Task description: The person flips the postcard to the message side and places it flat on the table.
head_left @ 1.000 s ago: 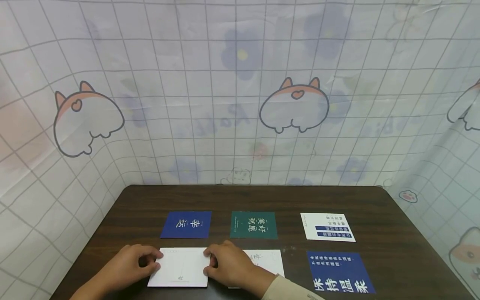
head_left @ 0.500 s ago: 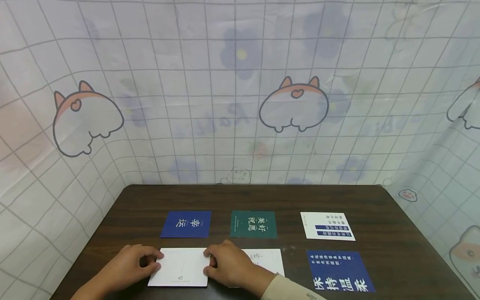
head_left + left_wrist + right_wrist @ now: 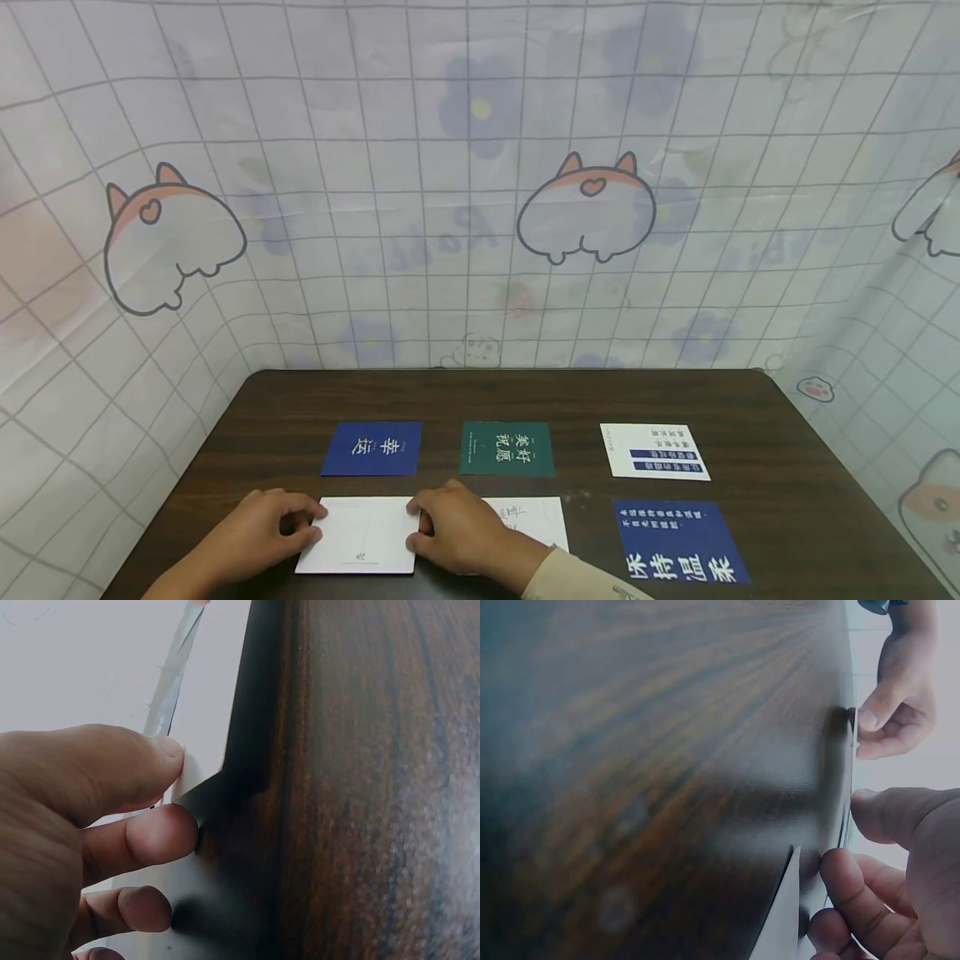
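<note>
A blank-looking white postcard (image 3: 352, 533) with faint print lies flat at the front left of the table. My left hand (image 3: 262, 532) holds its left edge between thumb and fingers. At the opposite edge, my right hand (image 3: 461, 529) grips it the same way. The left wrist view has the thumb (image 3: 161, 754) against the card's edge, with the other fingers bent beside it. Seen from the right wrist, the card is nearly edge-on, with the right thumb (image 3: 881, 814) on it. A second white card (image 3: 538, 521) is partly covered by my right hand and wrist.
Behind my hands lie a blue card (image 3: 371, 450), a green card (image 3: 487, 450) and a white card with blue bars (image 3: 652, 450). A larger-lettered blue card (image 3: 678, 542) is at the front right. The dark wooden table (image 3: 555, 392) backs onto a patterned cloth (image 3: 420, 292).
</note>
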A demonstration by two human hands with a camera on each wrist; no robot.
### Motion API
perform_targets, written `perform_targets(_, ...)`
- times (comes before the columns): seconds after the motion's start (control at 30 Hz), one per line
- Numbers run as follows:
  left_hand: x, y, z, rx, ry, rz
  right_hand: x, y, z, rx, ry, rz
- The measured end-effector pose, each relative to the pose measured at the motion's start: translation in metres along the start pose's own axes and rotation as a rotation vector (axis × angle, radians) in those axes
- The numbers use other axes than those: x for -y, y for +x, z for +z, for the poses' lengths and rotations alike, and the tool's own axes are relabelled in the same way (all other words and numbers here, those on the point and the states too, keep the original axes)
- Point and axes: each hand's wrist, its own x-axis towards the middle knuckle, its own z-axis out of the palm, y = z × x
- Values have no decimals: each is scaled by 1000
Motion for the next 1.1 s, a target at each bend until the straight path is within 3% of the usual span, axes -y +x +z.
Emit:
perform_targets(0.57, -6, 1, 0, -29, 13, -12, -1, -1, -2, -19, -4, -42)
perform_targets(0.83, -21, 12, 5, -92, 52, 77, -3, -5, -10, -18, 39, -81)
perform_targets(1.1, -38, 25, 8, -79, 23, 158, -7, -14, -18, -12, 53, -75)
